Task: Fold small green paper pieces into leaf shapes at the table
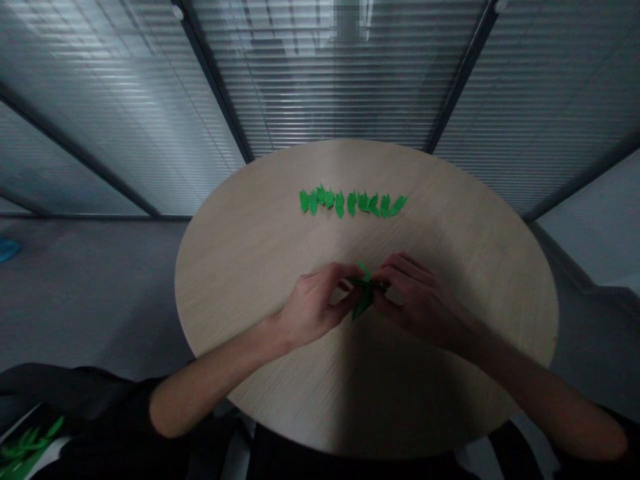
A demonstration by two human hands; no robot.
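Over the near middle of the table, my left hand [320, 299] pinches a small green leaf-shaped piece [363, 303] from the left. My right hand [413, 293] grips the same piece from the right, its fingertips close to those of the left. One green tip points down between the hands and another sticks up above the fingers. The fingers hide the piece's middle, and I cannot tell whether it is paper or fabric. Farther back on the table lies a row of several similar green leaf-shaped pieces [340, 203], some overlapping.
The round wooden table [240, 267] stands before glass panels with blinds [340, 100]. At the lower left, more green leaf-like pieces [33, 447] lie on something white beside a dark chair-like shape. A blue object [8, 249] is on the floor at far left.
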